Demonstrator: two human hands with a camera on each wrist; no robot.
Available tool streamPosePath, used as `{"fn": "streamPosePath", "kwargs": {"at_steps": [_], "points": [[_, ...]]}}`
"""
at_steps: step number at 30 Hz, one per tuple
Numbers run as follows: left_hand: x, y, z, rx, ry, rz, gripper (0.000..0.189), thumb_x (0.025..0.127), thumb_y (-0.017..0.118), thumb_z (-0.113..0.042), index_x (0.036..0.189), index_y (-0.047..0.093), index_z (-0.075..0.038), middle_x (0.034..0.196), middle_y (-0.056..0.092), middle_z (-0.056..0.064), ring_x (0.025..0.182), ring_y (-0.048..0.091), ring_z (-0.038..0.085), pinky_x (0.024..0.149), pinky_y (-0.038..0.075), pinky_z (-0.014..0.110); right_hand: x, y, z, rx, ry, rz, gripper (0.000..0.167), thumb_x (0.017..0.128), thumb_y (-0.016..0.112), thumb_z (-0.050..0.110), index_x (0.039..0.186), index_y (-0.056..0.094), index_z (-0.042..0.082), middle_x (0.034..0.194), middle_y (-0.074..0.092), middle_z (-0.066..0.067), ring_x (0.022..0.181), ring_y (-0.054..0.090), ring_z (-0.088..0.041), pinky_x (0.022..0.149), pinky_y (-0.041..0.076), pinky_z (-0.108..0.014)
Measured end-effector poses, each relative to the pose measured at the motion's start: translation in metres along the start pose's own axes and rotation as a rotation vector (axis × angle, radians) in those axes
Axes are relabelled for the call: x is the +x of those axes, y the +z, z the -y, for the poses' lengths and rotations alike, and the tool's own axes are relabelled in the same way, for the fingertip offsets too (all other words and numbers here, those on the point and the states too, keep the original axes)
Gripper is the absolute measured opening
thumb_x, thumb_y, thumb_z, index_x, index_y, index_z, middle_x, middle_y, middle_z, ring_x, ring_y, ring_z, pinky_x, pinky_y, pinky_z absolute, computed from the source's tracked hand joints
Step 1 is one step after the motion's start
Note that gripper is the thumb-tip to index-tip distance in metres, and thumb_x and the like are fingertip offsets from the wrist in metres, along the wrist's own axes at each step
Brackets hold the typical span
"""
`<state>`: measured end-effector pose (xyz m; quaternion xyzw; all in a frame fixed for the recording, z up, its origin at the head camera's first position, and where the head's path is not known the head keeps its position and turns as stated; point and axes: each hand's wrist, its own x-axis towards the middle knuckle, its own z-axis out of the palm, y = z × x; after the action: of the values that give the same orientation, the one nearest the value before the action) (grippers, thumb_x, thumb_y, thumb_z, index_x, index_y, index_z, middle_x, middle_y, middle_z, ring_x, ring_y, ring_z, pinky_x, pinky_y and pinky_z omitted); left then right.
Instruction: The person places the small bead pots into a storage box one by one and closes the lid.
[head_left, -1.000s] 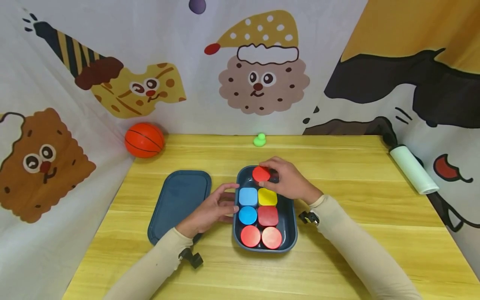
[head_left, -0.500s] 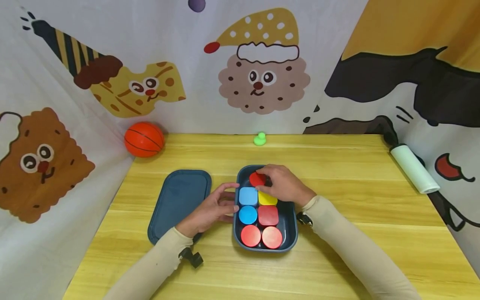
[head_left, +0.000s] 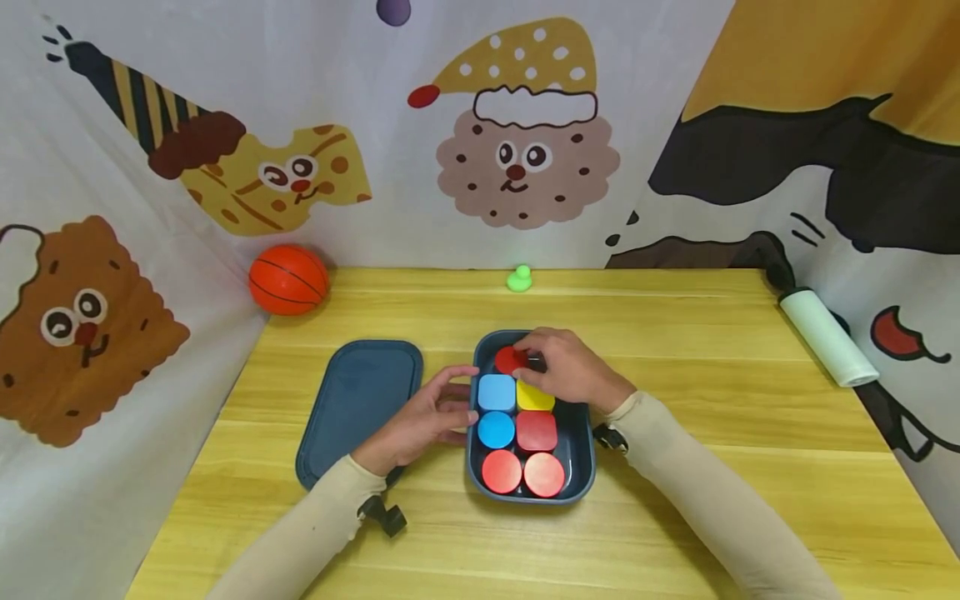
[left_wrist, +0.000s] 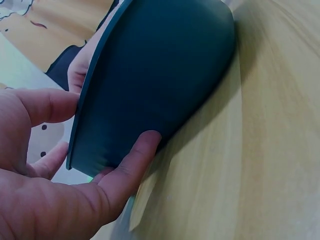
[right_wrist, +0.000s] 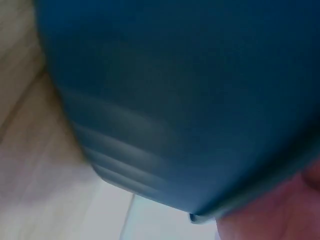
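In the head view a dark blue box (head_left: 583, 487) holds several coloured blocks. My right hand (head_left: 573, 371) reaches into its far end and pinches a red round block (head_left: 508, 360) at the far left corner. Below that block lie a light blue square block (head_left: 497, 392) and a yellow block (head_left: 536, 398), partly covered by my hand. Nearer are a blue round block (head_left: 496, 430), a dark red square block (head_left: 536, 431) and two red round blocks (head_left: 501, 472). My left hand (head_left: 420, 421) touches the box's left wall with spread fingers; the left wrist view shows fingertips against the wall (left_wrist: 155, 75).
A dark blue lid (head_left: 360, 404) lies flat on the wooden table, left of the box. An orange basketball (head_left: 288, 280) sits at the back left. A small green duck (head_left: 519, 278) stands at the back edge, and a pale green cylinder (head_left: 827, 338) lies at the right.
My right hand has moved the red round block left and slightly toward me, into the box's far left corner. My left hand has stayed at the box's left side.
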<state>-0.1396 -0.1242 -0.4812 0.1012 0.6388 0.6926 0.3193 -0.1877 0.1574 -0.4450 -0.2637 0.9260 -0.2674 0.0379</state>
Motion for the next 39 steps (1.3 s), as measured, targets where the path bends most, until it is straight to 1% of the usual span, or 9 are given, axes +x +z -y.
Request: {"fn": "streamPosePath", "kwargs": {"at_steps": [9, 13, 16, 21, 26, 30, 33, 37, 39], "points": [[0.0, 0.0, 0.001, 0.002, 0.01, 0.001, 0.073, 0.102, 0.071, -0.013, 0.164, 0.032, -0.021, 0.158, 0.041, 0.023, 0.131, 0.061, 0.028, 0.095, 0.062, 0.05, -0.012, -0.024, 0.019, 0.087, -0.042, -0.048, 0.045, 0.096, 0.08, 0.026, 0.132, 0.071, 0.002, 0.125, 0.074, -0.015, 0.109, 0.073, -0.031, 0.093, 0.063, -0.047], [-0.002, -0.003, -0.002, -0.005, 0.028, 0.001, 0.072, 0.102, 0.07, -0.012, 0.163, 0.033, -0.019, 0.16, 0.041, 0.022, 0.137, 0.057, 0.033, 0.098, 0.061, 0.052, -0.014, -0.028, 0.034, 0.131, -0.052, -0.052, 0.046, 0.097, 0.079, 0.028, 0.135, 0.07, 0.004, 0.128, 0.074, -0.013, 0.111, 0.073, -0.03, 0.094, 0.063, -0.047], [-0.007, -0.008, -0.005, 0.002, 0.047, -0.02, 0.069, 0.103, 0.068, -0.011, 0.163, 0.035, -0.016, 0.161, 0.04, 0.022, 0.143, 0.052, 0.038, 0.101, 0.06, 0.053, -0.015, -0.029, 0.047, 0.183, -0.054, -0.039, 0.047, 0.098, 0.077, 0.029, 0.137, 0.068, 0.005, 0.132, 0.073, -0.012, 0.112, 0.072, -0.031, 0.094, 0.063, -0.048], [-0.021, -0.021, -0.015, 0.042, 0.075, -0.067, 0.065, 0.102, 0.069, -0.012, 0.159, 0.039, -0.01, 0.163, 0.038, 0.022, 0.147, 0.047, 0.044, 0.103, 0.059, 0.044, -0.013, -0.027, 0.071, 0.228, -0.073, -0.025, 0.047, 0.1, 0.075, 0.03, 0.138, 0.067, 0.005, 0.134, 0.072, -0.013, 0.112, 0.072, -0.03, 0.096, 0.062, -0.048], [-0.041, -0.039, -0.025, 0.087, 0.113, -0.12, 0.058, 0.104, 0.067, -0.015, 0.156, 0.041, -0.009, 0.163, 0.036, 0.029, 0.146, 0.047, 0.046, 0.104, 0.058, 0.042, -0.008, -0.012, 0.093, 0.264, -0.081, -0.031, 0.045, 0.1, 0.074, 0.03, 0.139, 0.066, 0.009, 0.132, 0.072, -0.006, 0.113, 0.072, -0.021, 0.099, 0.06, -0.041], [-0.057, -0.054, -0.029, 0.117, 0.105, -0.176, 0.061, 0.107, 0.065, -0.02, 0.158, 0.037, -0.004, 0.161, 0.037, 0.032, 0.14, 0.056, 0.037, 0.102, 0.059, 0.038, -0.003, 0.003, 0.11, 0.295, -0.09, -0.011, 0.046, 0.102, 0.072, 0.032, 0.142, 0.064, 0.01, 0.135, 0.071, -0.005, 0.118, 0.071, -0.019, 0.101, 0.059, -0.039], [-0.068, -0.065, -0.029, 0.139, 0.094, -0.209, 0.061, 0.107, 0.065, -0.022, 0.158, 0.038, -0.004, 0.16, 0.041, 0.031, 0.137, 0.06, 0.031, 0.099, 0.06, 0.033, 0.0, 0.012, 0.12, 0.341, -0.085, 0.009, 0.047, 0.101, 0.072, 0.029, 0.142, 0.062, 0.008, 0.137, 0.07, -0.007, 0.121, 0.07, -0.023, 0.103, 0.058, -0.043], [-0.083, -0.078, -0.027, 0.176, 0.082, -0.234, 0.059, 0.108, 0.064, -0.023, 0.157, 0.038, -0.003, 0.159, 0.043, 0.032, 0.135, 0.063, 0.029, 0.098, 0.06, 0.032, 0.004, 0.026, 0.134, 0.43, -0.039, 0.054, 0.05, 0.102, 0.072, 0.029, 0.146, 0.06, 0.008, 0.142, 0.067, -0.008, 0.125, 0.066, -0.025, 0.107, 0.057, -0.046], [-0.09, -0.084, -0.026, 0.204, 0.073, -0.248, 0.06, 0.109, 0.063, -0.024, 0.157, 0.037, -0.002, 0.158, 0.043, 0.033, 0.132, 0.065, 0.026, 0.098, 0.06, 0.031, 0.006, 0.032, 0.141, 0.46, -0.008, 0.08, 0.053, 0.103, 0.07, 0.032, 0.148, 0.058, 0.009, 0.145, 0.065, -0.006, 0.128, 0.064, -0.024, 0.108, 0.056, -0.044]]}}
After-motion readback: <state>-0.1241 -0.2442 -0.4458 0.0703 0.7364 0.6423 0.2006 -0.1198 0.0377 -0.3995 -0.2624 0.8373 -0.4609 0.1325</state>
